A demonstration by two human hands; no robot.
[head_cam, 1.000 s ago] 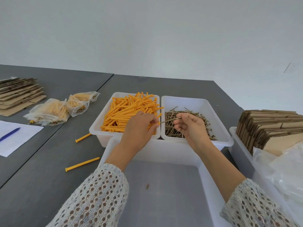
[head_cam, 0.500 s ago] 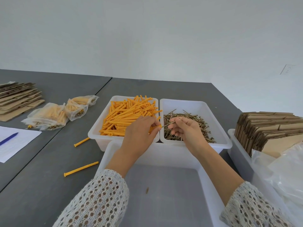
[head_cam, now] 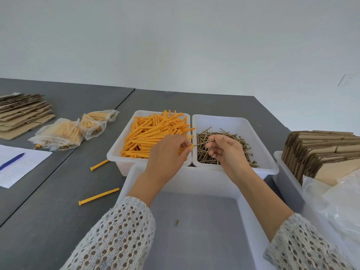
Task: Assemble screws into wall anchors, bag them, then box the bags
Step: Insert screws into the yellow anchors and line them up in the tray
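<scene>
So we're feeding a screw into the open end of an orange anchor right at the middle of the frame, over the seam between the two back bins. Our left hand is curling round the anchor with just its tip poking out, and our right hand is pinching the screw by its head end. The anchor bin is sitting center-left, the screw bin just beside it on the right. Looks like we're in the assembly step, the screw barely started, so next it probably needs pushing straight in while keeping both lined up. The big tray below our wrists is holding only one small scrap, filled bags are lying at center-left, and flat cardboard is standing at the right edge for boxing later.
</scene>
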